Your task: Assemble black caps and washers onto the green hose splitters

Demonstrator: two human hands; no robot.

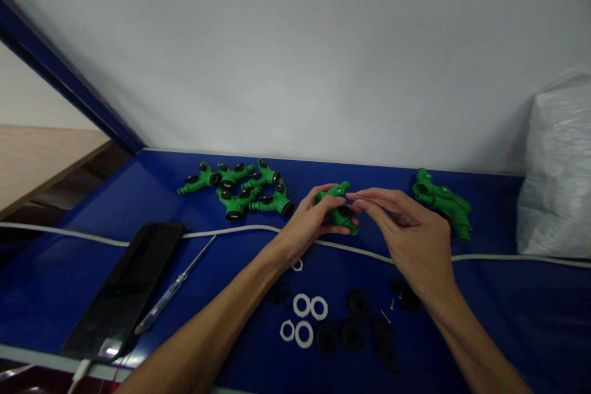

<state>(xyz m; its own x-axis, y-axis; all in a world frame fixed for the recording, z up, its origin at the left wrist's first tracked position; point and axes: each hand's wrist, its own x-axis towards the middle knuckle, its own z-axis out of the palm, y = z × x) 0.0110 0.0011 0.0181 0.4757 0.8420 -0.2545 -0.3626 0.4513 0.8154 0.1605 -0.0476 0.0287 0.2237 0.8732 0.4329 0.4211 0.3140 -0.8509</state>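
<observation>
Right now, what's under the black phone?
The long white cable reaches one side of the black phone and comes out the other, so it seems to run underneath. Anything else there is covered.

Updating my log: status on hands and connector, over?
Left hand holding green connector. Right hand pinched beside it, contents unclear. White cord crosses blue table, partly hidden by hands.

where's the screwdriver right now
In the head view, the screwdriver lies on the blue table at the left, between the black device and the person's left forearm, its tip close to the white cable.
</observation>
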